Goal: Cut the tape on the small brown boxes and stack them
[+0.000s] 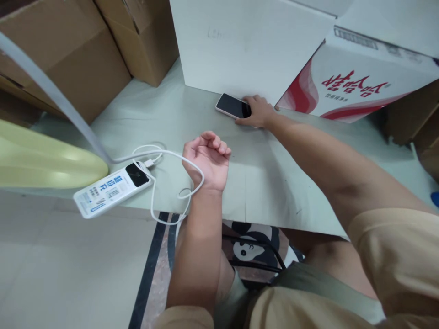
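Note:
My right hand (259, 111) is closed around the near end of a smartphone (233, 106) with a dark screen and pale edges. The phone lies on the pale table cover, close to the foot of a large white box (247, 41). In the middle, my left hand (207, 160) rests palm up, fingers loosely curled and apart, holding nothing. A white cable (168, 153) loops across its wrist. That cable plugs into a white power bank (113, 189) with a black display and blue print, lying at the table's front edge on the left.
Brown cartons (68, 50) stand at the back left. A white and red printed box (353, 82) is at the back right. A yellow-green rounded object (44, 157) juts in from the left, beside a pale curved strip. Below the table edge shows a panda-patterned surface (252, 246).

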Demonstrator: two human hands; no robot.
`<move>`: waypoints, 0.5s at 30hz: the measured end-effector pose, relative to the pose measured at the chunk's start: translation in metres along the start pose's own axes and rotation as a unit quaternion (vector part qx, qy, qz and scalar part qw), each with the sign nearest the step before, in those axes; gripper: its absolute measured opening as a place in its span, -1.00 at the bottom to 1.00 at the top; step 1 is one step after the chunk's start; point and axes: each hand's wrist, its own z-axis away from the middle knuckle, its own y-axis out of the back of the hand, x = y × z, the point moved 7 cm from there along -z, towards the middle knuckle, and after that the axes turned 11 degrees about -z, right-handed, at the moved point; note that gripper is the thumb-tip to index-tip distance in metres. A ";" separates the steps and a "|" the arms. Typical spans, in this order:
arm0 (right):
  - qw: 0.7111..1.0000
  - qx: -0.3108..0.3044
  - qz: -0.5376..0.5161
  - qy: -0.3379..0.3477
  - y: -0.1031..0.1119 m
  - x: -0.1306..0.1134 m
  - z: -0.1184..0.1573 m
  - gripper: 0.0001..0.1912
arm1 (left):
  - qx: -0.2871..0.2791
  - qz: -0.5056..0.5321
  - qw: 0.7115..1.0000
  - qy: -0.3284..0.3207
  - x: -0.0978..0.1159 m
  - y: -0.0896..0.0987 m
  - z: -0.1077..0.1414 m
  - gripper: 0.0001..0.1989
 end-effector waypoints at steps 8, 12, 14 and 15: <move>1.000 -0.004 0.001 0.003 0.001 -0.001 0.002 0.09 | 0.005 0.002 1.000 0.003 0.000 -0.001 0.001 -0.55; 1.000 0.005 -0.011 0.025 0.001 -0.002 0.005 0.02 | 0.024 -0.016 1.000 -0.006 0.004 0.002 0.002 -0.56; 0.999 0.007 -0.010 0.034 0.002 -0.003 0.008 -0.06 | 0.024 -0.012 1.000 -0.007 0.005 0.003 0.002 -0.56; 0.999 0.008 -0.008 0.036 0.003 -0.004 0.010 -0.10 | 0.021 -0.009 1.000 -0.007 0.005 0.003 0.002 -0.56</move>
